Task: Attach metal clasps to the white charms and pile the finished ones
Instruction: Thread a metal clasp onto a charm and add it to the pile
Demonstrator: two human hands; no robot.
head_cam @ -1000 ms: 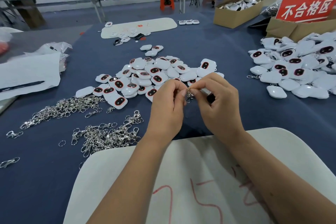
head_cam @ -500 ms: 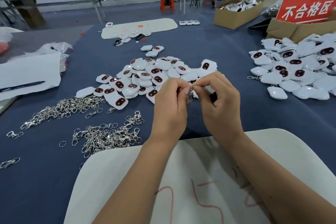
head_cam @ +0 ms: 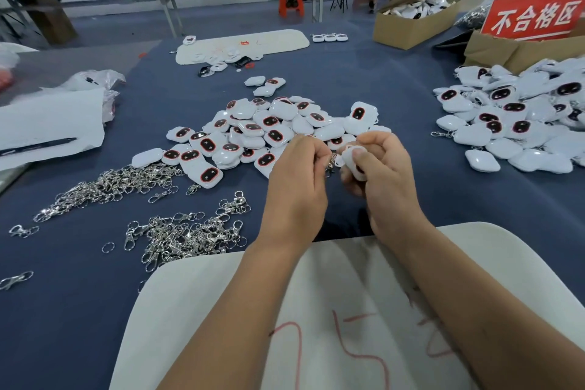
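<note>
The table cover (head_cam: 364, 73) is plain dark blue; the charms (head_cam: 269, 127) in the centre pile are glossy white, many showing a black oval panel ringed in red, and the charms in the right-hand pile (head_cam: 519, 117) carry the same colouring. The clasps (head_cam: 186, 231) are bright silver metal. The near board (head_cam: 196, 310) is off-white with red hand-drawn marks, the sign (head_cam: 535, 14) is red with white characters, the cardboard boxes (head_cam: 408, 24) are tan-brown, and the stool (head_cam: 291, 5) is orange.
</note>
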